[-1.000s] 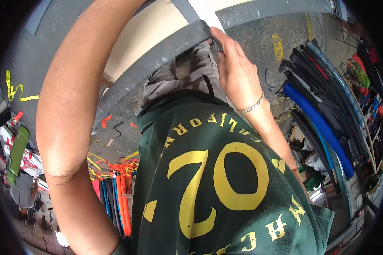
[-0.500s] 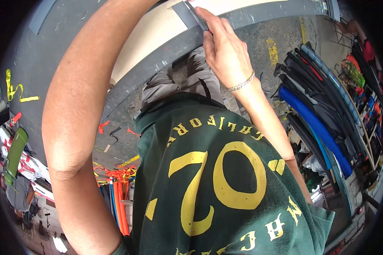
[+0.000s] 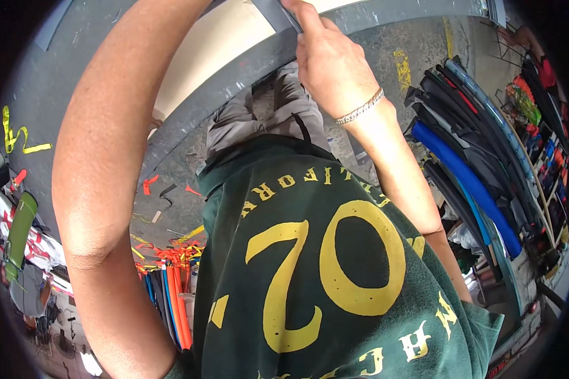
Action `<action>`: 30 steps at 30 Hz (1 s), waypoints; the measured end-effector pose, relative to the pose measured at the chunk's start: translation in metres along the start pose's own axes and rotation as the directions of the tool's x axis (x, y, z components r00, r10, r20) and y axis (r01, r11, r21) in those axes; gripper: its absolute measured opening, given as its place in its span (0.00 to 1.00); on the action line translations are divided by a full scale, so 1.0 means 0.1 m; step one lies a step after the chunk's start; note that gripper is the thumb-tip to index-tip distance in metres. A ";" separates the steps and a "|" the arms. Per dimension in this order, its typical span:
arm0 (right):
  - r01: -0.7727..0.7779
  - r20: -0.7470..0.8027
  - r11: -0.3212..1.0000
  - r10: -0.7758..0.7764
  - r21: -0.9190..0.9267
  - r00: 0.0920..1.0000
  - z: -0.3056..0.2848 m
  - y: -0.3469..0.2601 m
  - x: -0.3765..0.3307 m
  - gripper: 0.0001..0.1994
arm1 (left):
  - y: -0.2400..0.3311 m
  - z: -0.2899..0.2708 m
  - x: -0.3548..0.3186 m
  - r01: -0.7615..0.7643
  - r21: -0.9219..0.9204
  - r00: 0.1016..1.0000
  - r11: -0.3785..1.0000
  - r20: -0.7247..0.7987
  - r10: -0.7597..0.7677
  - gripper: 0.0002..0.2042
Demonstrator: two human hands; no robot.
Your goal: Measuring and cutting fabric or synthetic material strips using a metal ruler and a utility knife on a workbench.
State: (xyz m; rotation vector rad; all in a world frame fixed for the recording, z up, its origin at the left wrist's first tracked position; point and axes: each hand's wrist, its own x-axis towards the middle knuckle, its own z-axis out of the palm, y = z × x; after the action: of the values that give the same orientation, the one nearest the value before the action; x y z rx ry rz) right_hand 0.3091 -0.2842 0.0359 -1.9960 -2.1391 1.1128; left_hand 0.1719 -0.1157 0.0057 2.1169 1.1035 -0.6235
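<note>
The right hand [image 3: 335, 63], a silver chain bracelet [image 3: 360, 108] at its wrist, reaches to the front edge of the scuffed grey worktop [image 3: 234, 83], index finger extended toward the upper rim of the view. Just beside its fingers is a flat, dark grey strip [image 3: 275, 14], which lies across a smooth, cream-coloured sheet [image 3: 205, 50] on the worktop and runs out of view at the top. Whether this grip pinches the strip or merely touches it, I cannot tell. The left hand is beyond the upper edge, its grip unseen.
</note>
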 end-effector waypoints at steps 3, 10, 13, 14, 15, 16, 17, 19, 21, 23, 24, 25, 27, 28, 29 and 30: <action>-0.062 0.015 0.998 0.061 0.028 0.998 -0.03 0.01 -0.08 0.27 | 0.21 0.05 0.03 0.255 0.358 0.965 0.898 -0.154 -0.212 0.43; -0.040 -0.018 0.999 0.040 0.023 0.999 0.21 0.28 -0.50 0.28 | 0.16 0.04 -0.02 0.247 0.380 0.968 0.891 -0.134 -0.211 0.42; -0.026 -0.073 0.977 0.042 0.210 0.996 0.23 0.40 -0.70 0.25 | 0.21 0.01 0.01 0.224 0.358 0.974 0.907 -0.122 -0.193 0.42; -0.016 -0.074 0.977 0.033 0.211 0.997 0.23 0.40 -0.70 0.25 | 0.21 0.03 0.01 0.233 0.358 0.971 0.904 -0.127 -0.201 0.42; 0.084 -0.190 0.971 -0.042 0.222 0.981 0.22 0.38 -0.70 0.25 | 0.22 0.08 0.03 0.257 0.346 0.965 0.902 -0.146 -0.219 0.43; 0.186 -0.304 0.957 -0.113 0.221 0.946 0.20 0.34 -0.69 0.26 | 0.21 0.10 0.05 0.280 0.333 0.957 0.900 -0.165 -0.237 0.43; 0.246 -0.376 0.951 -0.162 0.187 0.912 0.21 0.31 -0.55 0.24 | 0.04 0.02 0.02 0.286 0.333 0.956 0.899 -0.169 -0.241 0.43; 0.217 -0.345 0.958 -0.144 0.185 0.928 0.24 0.28 -0.31 0.24 | -0.42 -0.23 -0.05 -0.316 -0.266 0.934 0.911 0.080 0.348 0.45; 0.194 -0.315 0.971 -0.141 0.143 0.939 0.25 0.17 -0.17 0.26 | -0.39 -0.22 -0.09 -0.326 -0.242 0.935 0.914 0.063 0.350 0.44; 0.182 -0.287 0.973 -0.135 0.144 0.948 0.16 0.15 -0.12 0.26 | -0.24 -0.12 -0.07 -0.333 -0.220 0.935 0.917 0.045 0.351 0.44; 0.164 -0.256 0.975 -0.122 0.150 0.959 0.14 0.15 -0.12 0.28 | 0.07 -0.03 -0.05 -0.057 0.078 0.998 0.995 -0.004 0.058 0.43; 0.157 -0.254 0.976 -0.115 0.148 0.960 0.12 0.15 -0.13 0.28 | 0.26 0.02 -0.04 0.244 0.343 0.968 0.907 -0.138 -0.208 0.42; 0.118 -0.196 0.984 -0.090 0.137 0.977 0.09 0.13 -0.12 0.28 | 0.27 -0.01 -0.06 0.237 0.336 0.970 0.912 -0.134 -0.202 0.41; 0.117 -0.194 0.984 -0.090 0.135 0.977 0.08 0.12 -0.12 0.28 | 0.27 -0.01 -0.06 0.229 0.332 0.972 0.915 -0.130 -0.196 0.41; 0.096 -0.181 0.987 -0.072 0.126 0.981 0.08 0.12 -0.11 0.28 | 0.28 -0.01 -0.06 0.228 0.329 0.972 0.917 -0.129 -0.195 0.41; 0.076 -0.168 0.990 -0.056 0.118 0.984 0.08 0.10 -0.11 0.28 | 0.27 -0.01 -0.05 0.233 0.328 0.971 0.915 -0.132 -0.200 0.40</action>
State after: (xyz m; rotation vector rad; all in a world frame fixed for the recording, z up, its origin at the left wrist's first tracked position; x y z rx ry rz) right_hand 0.3165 -0.2979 0.0298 -1.8779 -1.9889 1.0062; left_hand 0.1917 -0.1292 0.0187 2.3544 1.3801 -0.8811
